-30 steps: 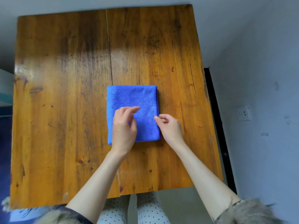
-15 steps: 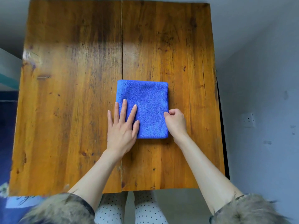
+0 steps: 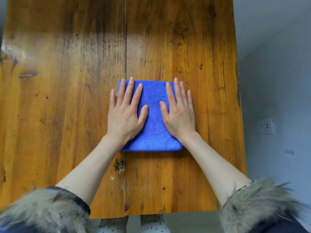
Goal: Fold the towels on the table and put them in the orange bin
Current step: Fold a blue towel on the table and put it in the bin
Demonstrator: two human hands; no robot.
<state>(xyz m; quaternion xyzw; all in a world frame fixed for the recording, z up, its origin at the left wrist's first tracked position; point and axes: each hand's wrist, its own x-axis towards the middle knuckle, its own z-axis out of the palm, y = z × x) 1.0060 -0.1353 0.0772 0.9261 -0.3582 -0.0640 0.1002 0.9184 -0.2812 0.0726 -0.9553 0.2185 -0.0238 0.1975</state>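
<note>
bright, even | glare on table [image 3: 15,47] far-left | cuffs [image 3: 259,202] blurred

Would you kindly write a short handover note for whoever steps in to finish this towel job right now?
Left hand: flat, fingers straight, pressing the left part of the blue towel.
Right hand: flat, pressing the towel's right part.
Towel: folded into a compact rectangle, lying on the wooden table near its middle seam.
Done: this towel looks folded.
Left: lift it and put it in the orange bin, which is not in view. No other towels show on the table.
</note>
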